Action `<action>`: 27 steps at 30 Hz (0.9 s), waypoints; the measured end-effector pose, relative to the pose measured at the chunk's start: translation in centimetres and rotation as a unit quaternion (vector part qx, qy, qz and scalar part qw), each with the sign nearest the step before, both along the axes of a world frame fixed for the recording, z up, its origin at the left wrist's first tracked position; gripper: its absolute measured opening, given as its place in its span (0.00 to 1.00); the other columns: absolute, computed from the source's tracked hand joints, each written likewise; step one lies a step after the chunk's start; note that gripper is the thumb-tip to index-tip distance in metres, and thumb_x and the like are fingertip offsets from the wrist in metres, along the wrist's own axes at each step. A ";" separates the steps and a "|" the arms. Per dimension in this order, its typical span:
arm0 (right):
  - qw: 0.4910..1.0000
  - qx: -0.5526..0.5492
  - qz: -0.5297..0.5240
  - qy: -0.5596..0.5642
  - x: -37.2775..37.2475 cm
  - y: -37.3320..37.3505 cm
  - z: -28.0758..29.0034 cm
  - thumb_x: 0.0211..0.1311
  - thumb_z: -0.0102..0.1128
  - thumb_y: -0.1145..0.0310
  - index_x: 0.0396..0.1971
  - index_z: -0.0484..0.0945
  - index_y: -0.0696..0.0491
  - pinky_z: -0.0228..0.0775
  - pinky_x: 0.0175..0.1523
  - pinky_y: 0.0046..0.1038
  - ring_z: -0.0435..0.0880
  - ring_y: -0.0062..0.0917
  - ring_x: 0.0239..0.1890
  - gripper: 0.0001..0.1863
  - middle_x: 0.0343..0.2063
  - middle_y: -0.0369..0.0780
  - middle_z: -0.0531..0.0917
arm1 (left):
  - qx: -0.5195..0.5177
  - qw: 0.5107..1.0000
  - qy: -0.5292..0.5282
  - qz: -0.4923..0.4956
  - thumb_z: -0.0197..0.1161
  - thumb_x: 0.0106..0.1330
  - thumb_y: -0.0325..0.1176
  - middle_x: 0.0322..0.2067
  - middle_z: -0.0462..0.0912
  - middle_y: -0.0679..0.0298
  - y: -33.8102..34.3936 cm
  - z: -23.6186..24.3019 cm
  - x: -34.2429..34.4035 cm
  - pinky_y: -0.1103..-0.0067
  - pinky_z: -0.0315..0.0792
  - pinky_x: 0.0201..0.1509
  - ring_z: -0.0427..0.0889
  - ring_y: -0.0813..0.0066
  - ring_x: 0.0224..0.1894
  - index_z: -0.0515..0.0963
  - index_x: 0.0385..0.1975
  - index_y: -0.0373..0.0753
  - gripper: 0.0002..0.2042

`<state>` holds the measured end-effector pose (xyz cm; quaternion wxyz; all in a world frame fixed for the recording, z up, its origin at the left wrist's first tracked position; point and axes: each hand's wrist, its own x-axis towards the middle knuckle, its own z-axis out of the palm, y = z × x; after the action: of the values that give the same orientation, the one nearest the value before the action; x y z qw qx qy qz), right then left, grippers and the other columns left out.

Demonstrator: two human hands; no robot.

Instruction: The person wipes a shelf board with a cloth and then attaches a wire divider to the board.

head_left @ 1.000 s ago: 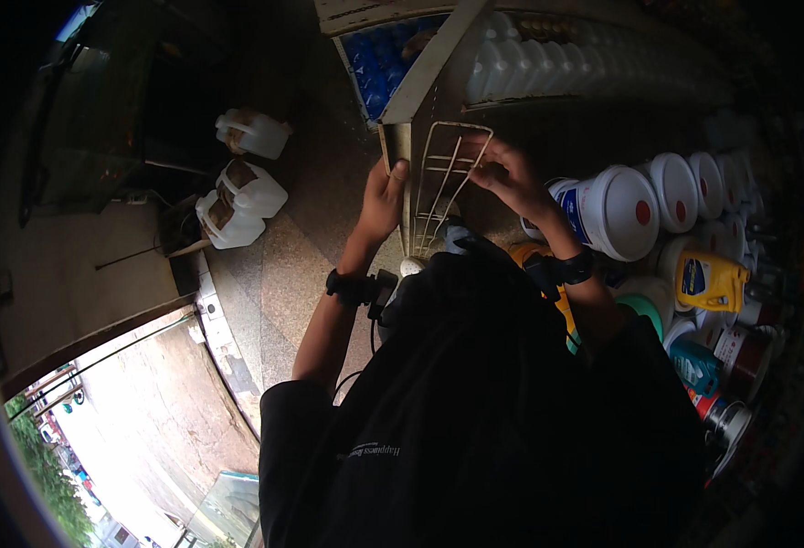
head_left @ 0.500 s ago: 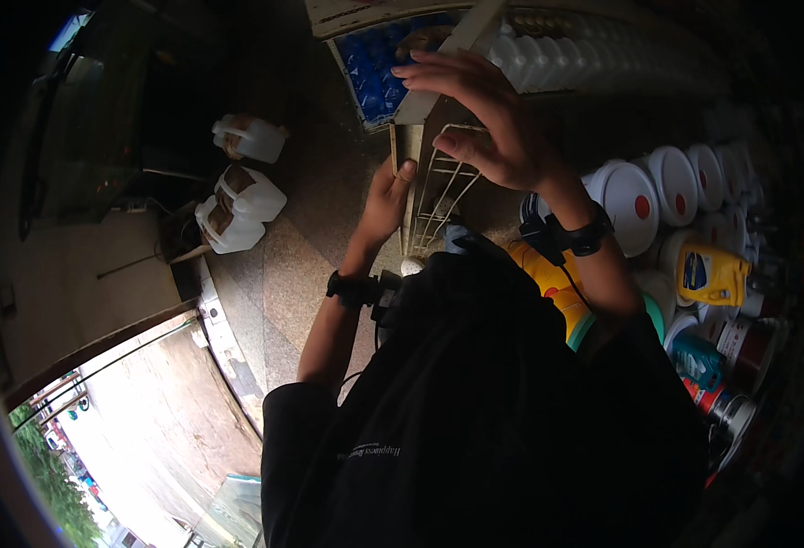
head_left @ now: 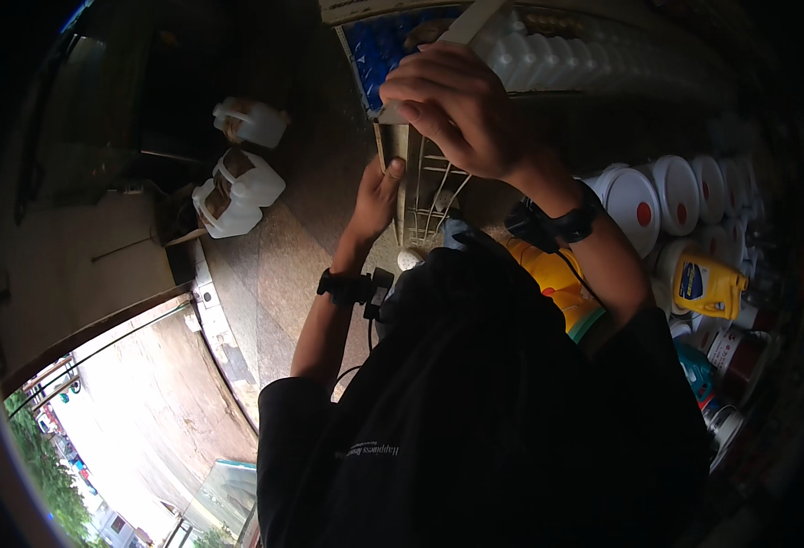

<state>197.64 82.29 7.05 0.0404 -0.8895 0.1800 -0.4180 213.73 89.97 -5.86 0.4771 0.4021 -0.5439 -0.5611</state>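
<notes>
1. Clasps the left edge of a narrow pale metal panel [head_left: 394,144] with the left hand [head_left: 379,203]: thumb against the front, other fingers mostly tucked out of view, nearly closed around the edge.
2. Arches the right hand [head_left: 461,108] over the slanting upper stretch, with fingers bent and partly drawn in; impossible to tell whether gripping there or merely resting.
3. Places the panel straight ahead of the body, right beside the left fingers and beneath the right ones. Runs lengthwise away from the feet, then slants off to the right; has the left hand nearer the lower stretch, the right nearer the upper.
4. Looks dull cream, flat-faced and scuffed. Shows a wire rack [head_left: 435,170] of thin pale bars close along the right side, partly hidden behind the right hand.
5. Farther out, shows blue containers [head_left: 372,57] and translucent jugs [head_left: 553,64] beyond the hands, white lidded buckets [head_left: 633,212] and a yellow jug [head_left: 709,281] to the right, brown-patched white jugs [head_left: 259,190] on the floor [head_left: 269,274] to the left.
</notes>
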 end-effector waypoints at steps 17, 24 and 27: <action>0.993 -0.014 -0.048 -0.108 4.2 -2.1 -2.0 0.64 0.52 0.67 0.25 0.80 0.55 0.68 0.50 0.31 0.83 0.27 0.34 0.12 0.27 0.37 0.84 | 0.025 0.998 -0.007 0.050 0.43 0.74 0.42 0.50 0.72 0.61 -1.8 -1.1 2.7 0.79 0.62 0.57 0.68 0.76 0.51 0.62 0.59 0.31 0.22; 0.993 -0.012 -0.053 -0.101 5.2 -2.3 -1.9 0.62 0.54 0.67 0.25 0.81 0.54 0.69 0.51 0.31 0.83 0.26 0.34 0.10 0.28 0.36 0.84 | -0.053 0.995 -0.042 0.075 0.61 0.63 0.42 0.60 0.62 0.48 1.4 -0.6 2.9 0.71 0.60 0.63 0.63 0.61 0.62 0.42 0.67 0.34 0.40; 0.992 -0.022 -0.054 -0.110 6.4 -2.0 -2.7 0.61 0.55 0.67 0.26 0.81 0.52 0.68 0.52 0.31 0.82 0.26 0.36 0.09 0.29 0.35 0.84 | -0.129 0.968 -0.188 0.105 0.79 0.41 0.41 0.61 0.55 0.42 2.8 -0.7 2.8 0.65 0.62 0.63 0.62 0.52 0.63 0.31 0.66 0.33 0.63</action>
<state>204.07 80.29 4.39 0.0176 -0.8280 0.2125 -0.5186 216.51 92.75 -6.54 0.4701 0.4901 -0.6466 -0.3475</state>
